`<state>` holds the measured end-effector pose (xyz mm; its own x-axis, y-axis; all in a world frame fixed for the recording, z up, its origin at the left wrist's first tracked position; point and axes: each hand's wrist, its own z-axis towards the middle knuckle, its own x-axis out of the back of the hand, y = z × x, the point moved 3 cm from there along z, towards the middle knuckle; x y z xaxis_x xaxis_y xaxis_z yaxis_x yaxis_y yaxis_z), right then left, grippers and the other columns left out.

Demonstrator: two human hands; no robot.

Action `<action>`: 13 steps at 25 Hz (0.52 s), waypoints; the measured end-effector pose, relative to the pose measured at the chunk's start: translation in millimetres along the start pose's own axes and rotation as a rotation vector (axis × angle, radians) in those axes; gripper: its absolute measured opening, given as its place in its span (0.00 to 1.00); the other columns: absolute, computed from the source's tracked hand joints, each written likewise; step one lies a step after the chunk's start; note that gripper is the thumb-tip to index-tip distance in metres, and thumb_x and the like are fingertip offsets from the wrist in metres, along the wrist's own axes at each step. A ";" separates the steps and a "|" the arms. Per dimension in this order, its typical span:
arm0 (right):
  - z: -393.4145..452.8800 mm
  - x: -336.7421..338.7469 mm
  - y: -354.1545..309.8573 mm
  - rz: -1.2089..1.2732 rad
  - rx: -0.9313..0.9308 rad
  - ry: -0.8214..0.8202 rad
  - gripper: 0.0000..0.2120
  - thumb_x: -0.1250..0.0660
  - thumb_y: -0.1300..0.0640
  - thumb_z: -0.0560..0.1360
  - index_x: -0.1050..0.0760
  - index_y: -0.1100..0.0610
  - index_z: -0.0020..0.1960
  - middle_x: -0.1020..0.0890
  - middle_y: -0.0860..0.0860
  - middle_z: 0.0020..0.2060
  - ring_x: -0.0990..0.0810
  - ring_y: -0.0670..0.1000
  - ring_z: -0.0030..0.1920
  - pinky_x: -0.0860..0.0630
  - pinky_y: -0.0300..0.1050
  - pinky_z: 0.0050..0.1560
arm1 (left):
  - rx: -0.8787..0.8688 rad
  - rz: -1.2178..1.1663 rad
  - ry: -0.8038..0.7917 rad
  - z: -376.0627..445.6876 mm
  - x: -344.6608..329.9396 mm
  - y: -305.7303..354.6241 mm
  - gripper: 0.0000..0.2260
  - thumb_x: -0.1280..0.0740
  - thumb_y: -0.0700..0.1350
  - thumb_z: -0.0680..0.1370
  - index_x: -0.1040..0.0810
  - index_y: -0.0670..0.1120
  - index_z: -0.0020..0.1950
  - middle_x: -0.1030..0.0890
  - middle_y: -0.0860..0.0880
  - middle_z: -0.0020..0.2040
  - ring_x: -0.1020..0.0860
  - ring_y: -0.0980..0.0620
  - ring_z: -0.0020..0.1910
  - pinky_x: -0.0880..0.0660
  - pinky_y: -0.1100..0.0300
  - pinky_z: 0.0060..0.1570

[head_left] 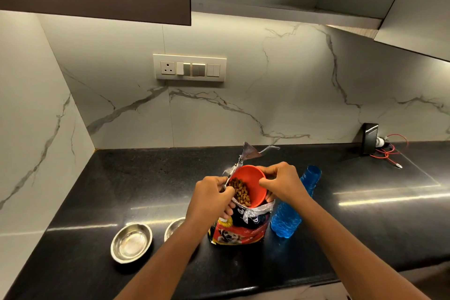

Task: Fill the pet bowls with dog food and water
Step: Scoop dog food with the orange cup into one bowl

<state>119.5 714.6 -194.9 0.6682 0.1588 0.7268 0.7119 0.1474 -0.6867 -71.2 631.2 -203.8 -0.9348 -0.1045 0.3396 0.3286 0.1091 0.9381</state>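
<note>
A red and black dog food bag point(239, 231) stands open on the black counter point(121, 190). My left hand point(211, 198) grips the bag's torn top edge. My right hand point(282, 184) holds an orange cup point(253, 181) tilted in the bag's mouth, with brown kibble point(239, 192) inside it. A blue water bottle point(292, 214) stands just right of the bag, without a cap. One steel bowl point(131, 242) sits empty at the front left. A second steel bowl point(174, 226) is partly hidden behind my left forearm.
A marble wall with a switch panel point(190, 67) rises behind the counter. A black box point(369, 137) with red wires point(389, 151) lies at the back right. Cabinets hang overhead. The counter's front edge runs under my forearms.
</note>
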 end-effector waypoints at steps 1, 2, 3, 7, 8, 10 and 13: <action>-1.3 4.2 -1.6 0.015 0.004 0.012 0.18 0.28 0.66 0.73 0.16 0.56 0.61 0.13 0.49 0.47 0.14 0.49 0.31 0.16 0.41 0.31 | -0.002 0.004 -0.002 0.3 0.7 0.5 0.13 0.37 0.36 0.79 0.18 0.45 0.59 0.16 0.42 0.31 0.19 0.49 0.26 0.16 0.46 0.34; -2.4 8.6 -2.3 0.029 -0.001 0.022 0.18 0.29 0.67 0.73 0.16 0.56 0.60 0.14 0.48 0.43 0.13 0.50 0.31 0.17 0.41 0.30 | -0.008 0.008 -0.001 0.6 1.1 1.6 0.13 0.37 0.37 0.79 0.18 0.45 0.60 0.16 0.41 0.32 0.19 0.49 0.26 0.16 0.47 0.34; -3.5 12.8 -2.3 0.045 -0.012 0.027 0.18 0.29 0.67 0.73 0.16 0.56 0.61 0.14 0.47 0.41 0.14 0.50 0.30 0.17 0.40 0.30 | -0.015 0.011 0.003 0.8 1.5 2.3 0.13 0.37 0.38 0.79 0.19 0.45 0.61 0.16 0.41 0.32 0.20 0.49 0.26 0.16 0.48 0.33; -10.4 29.9 -0.8 0.177 -0.050 0.053 0.20 0.29 0.69 0.74 0.19 0.58 0.65 0.13 0.53 0.39 0.16 0.51 0.27 0.18 0.42 0.29 | -0.058 0.061 0.050 2.5 7.8 5.1 0.17 0.36 0.45 0.82 0.24 0.46 0.70 0.16 0.44 0.32 0.23 0.54 0.23 0.22 0.60 0.24; -12.6 34.8 -0.5 0.232 -0.058 0.064 0.19 0.29 0.69 0.75 0.19 0.59 0.65 0.13 0.54 0.36 0.17 0.51 0.26 0.18 0.42 0.28 | -0.075 0.087 0.065 4.3 11.1 6.9 0.17 0.36 0.47 0.82 0.24 0.46 0.70 0.16 0.45 0.32 0.23 0.55 0.23 0.23 0.61 0.24; -17.0 45.2 -2.4 0.328 -0.062 0.092 0.18 0.29 0.70 0.75 0.19 0.61 0.64 0.14 0.53 0.32 0.18 0.51 0.25 0.19 0.41 0.27 | -0.119 0.139 0.099 7.0 19.6 14.2 0.18 0.36 0.51 0.81 0.24 0.46 0.69 0.16 0.47 0.32 0.23 0.56 0.23 0.21 0.60 0.27; -22.5 57.8 -13.5 0.416 -0.039 0.128 0.17 0.29 0.68 0.75 0.18 0.61 0.63 0.14 0.53 0.31 0.18 0.50 0.25 0.20 0.40 0.27 | -0.196 0.198 0.175 7.2 35.4 27.2 0.19 0.37 0.55 0.81 0.23 0.46 0.68 0.16 0.50 0.34 0.22 0.59 0.24 0.19 0.58 0.31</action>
<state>153.4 699.8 -143.3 0.9196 0.0744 0.3857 0.3819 0.0594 -0.9223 -96.4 637.6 -166.7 -0.8181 -0.2709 0.5073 0.5374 -0.0460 0.8421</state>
